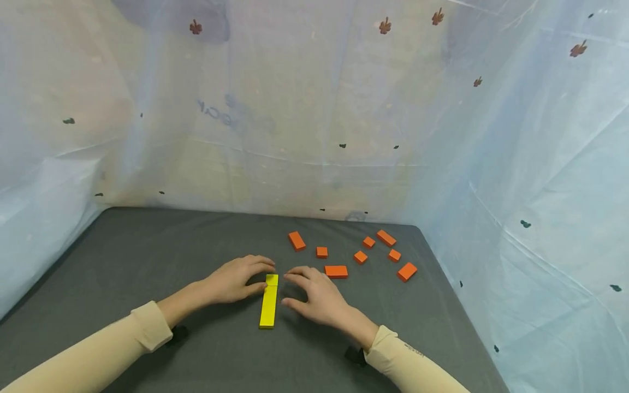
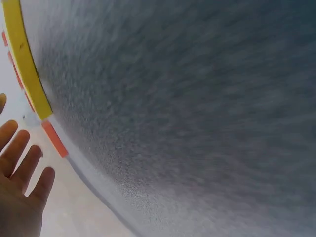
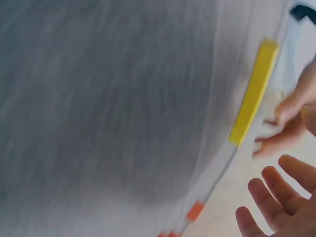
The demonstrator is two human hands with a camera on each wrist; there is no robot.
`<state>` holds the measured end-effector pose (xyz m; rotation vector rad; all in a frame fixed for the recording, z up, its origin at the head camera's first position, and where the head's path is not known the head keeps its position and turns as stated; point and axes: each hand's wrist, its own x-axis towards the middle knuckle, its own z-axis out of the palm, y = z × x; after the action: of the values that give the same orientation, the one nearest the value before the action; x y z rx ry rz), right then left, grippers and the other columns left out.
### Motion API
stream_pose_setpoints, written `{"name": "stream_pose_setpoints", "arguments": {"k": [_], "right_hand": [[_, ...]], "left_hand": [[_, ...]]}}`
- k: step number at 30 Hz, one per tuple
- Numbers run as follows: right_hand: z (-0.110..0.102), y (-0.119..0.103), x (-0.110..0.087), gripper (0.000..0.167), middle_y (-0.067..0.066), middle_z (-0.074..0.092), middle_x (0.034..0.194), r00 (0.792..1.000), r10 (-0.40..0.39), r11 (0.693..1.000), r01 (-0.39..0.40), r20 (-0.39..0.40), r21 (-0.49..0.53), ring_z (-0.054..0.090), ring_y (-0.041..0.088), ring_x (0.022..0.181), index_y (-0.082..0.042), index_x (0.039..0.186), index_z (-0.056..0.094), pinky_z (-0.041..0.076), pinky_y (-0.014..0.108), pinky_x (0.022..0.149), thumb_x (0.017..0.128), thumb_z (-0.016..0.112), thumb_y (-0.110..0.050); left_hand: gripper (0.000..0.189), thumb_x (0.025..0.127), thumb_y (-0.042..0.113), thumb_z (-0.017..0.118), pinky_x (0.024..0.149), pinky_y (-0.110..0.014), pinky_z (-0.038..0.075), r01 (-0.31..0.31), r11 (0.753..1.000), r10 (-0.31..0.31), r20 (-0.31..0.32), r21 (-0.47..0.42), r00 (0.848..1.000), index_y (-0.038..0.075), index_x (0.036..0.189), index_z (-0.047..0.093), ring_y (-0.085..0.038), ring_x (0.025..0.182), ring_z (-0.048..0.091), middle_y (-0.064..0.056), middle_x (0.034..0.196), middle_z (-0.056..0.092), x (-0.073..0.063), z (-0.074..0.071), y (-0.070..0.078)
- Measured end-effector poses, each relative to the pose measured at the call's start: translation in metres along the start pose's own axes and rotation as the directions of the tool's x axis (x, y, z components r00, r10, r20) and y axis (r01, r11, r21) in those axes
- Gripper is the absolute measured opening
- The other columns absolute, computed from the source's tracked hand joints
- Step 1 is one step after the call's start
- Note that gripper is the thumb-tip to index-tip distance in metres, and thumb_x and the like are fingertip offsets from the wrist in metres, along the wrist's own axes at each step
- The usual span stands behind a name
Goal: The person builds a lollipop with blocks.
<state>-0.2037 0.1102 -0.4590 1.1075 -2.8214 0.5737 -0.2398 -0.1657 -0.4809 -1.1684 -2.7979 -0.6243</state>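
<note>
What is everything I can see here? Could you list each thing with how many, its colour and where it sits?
yellow blocks: two visible, yellow, end to end on the table between the hands, the shorter one at the far end
orange blocks: eight, orange, of different lengths, scattered towards the table's back right
table: one, dark grey, under all the blocks
plastic sheeting: pale and translucent, behind and beside the table, with brown and dark marks; number of sheets unclear
wrist attachments: two, black, one at each wrist
sleeves: two, cream, on the forearms
left hand: one, bare, left of the yellow blocks
right hand: one, bare, right of them
</note>
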Motion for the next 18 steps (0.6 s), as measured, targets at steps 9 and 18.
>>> {"name": "stream_pose_setpoints", "arguments": {"k": [9,18], "right_hand": [[-0.024,0.058,-0.016,0.050,0.010,0.057,0.147,0.979,0.173,0.983,-0.165,-0.109,0.076,0.056,0.033,0.132,-0.008,0.144,0.062,0.049,0.056,0.105,0.098,0.075,-0.023],[-0.033,0.096,-0.033,0.046,0.013,0.057,0.148,0.969,0.242,0.970,-0.242,-0.043,0.017,0.057,0.036,0.132,-0.007,0.143,0.064,0.047,0.061,0.105,0.099,0.073,-0.018]], "left_hand": [[0.073,0.100,0.059,0.061,0.120,-0.056,0.034,-0.072,0.989,0.053,0.146,0.130,0.988,0.012,0.155,0.050,-0.027,0.152,0.037,-0.003,0.165,0.040,-0.020,0.001,0.021],[0.084,0.098,0.067,0.059,0.121,-0.056,0.032,-0.142,0.979,0.103,0.245,0.145,0.964,0.010,0.159,0.045,-0.027,0.156,0.030,-0.004,0.169,0.033,-0.027,0.005,0.029]]}}
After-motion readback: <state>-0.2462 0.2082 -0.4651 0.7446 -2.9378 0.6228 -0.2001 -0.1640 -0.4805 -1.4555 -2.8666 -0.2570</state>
